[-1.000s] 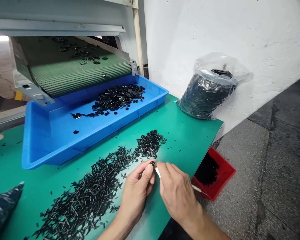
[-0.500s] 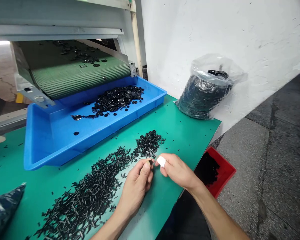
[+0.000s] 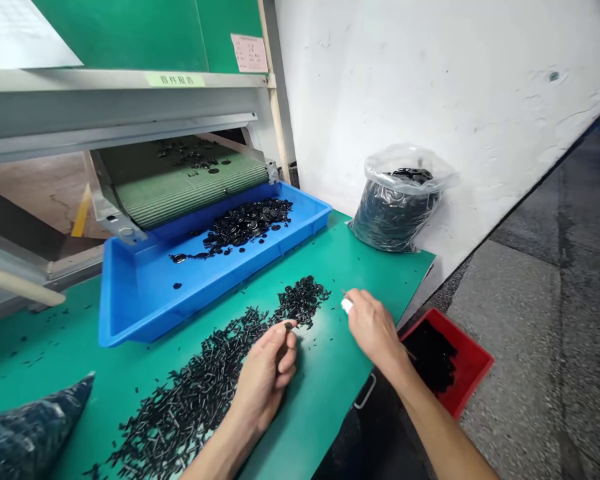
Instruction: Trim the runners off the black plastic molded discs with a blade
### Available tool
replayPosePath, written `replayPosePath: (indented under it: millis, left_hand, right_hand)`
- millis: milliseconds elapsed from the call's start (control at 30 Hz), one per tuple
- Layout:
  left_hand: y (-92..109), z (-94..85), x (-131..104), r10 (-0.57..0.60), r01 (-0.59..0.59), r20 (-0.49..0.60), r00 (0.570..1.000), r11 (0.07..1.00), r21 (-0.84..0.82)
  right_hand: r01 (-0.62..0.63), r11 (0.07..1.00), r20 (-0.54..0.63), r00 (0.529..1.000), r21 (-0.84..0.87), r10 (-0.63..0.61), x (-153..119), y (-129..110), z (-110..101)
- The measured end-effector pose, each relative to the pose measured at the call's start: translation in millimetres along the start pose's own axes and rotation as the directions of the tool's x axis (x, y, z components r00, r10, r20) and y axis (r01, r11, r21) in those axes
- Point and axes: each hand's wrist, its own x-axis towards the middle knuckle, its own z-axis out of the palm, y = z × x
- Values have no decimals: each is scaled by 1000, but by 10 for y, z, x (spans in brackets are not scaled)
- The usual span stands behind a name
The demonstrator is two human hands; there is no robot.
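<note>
My left hand (image 3: pixel 266 375) pinches a small dark round part (image 3: pixel 289 326) between thumb and forefinger, above the near side of a pile of small black round pieces (image 3: pixel 303 300). To the right, apart from the left, my right hand (image 3: pixel 373 325) hovers over the green tabletop with its fingers curled together. White wrapping (image 3: pixel 347 305) covers one of its fingers. Whatever its fingertips hold, if anything, is too small to make out. A long heap of thin black plastic bits (image 3: pixel 195 387) lies left of and partly behind my left wrist.
A blue tray (image 3: pixel 220 293) with black parts sits under the green conveyor belt (image 3: pixel 190 190). Near the wall stands a clear bag of black parts (image 3: pixel 397 207). A red bin (image 3: pixel 473 373) is below the table's right edge. A filled bag (image 3: pixel 35 427) lies front left.
My right hand has moved right, away from my left hand, which still holds the dark round part. The camera view has tilted up and shifted left.
</note>
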Motion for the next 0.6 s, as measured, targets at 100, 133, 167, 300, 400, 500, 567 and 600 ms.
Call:
replayPosePath:
  millis: [100, 133, 167, 300, 400, 500, 567, 600]
  left_hand:
    - [225, 5, -64, 23, -23, -3, 1000, 997, -74]
    - [314, 1, -96, 40, -39, 2, 999, 994, -104]
    - [402, -9, -134, 63, -62, 2, 998, 989, -135]
    - [673, -150, -365, 196, -222, -132, 972, 947, -232]
    - [770, -350, -637, 276, -318, -229, 934, 933, -171]
    - [886, -591, -961, 344, -368, -305, 888, 930, -22]
    - [1026, -753, -1194, 420, -424, -374, 827, 902, 78]
    - [1116, -832, -1309, 466, -452, -402, 788, 881, 136]
  right_hand:
    - [-107, 989, -63, 993, -104, 100, 203, 228, 28]
    - [-124, 983, -78, 990, -135, 114, 265, 262, 42]
    - [-128, 979, -87, 990, -160, 115, 310, 268, 59]
    - [0, 981, -60, 998, -192, -12, 228, 69, 151]
    - [141, 978, -26, 989, -152, -147, -49, -115, 247]
    - [271, 944, -57, 957, -190, -286, -264, -248, 403]
    - [360, 912, -93, 919, -196, -383, -341, -368, 515]
    - [400, 897, -108, 899, -187, -424, -368, -439, 560]
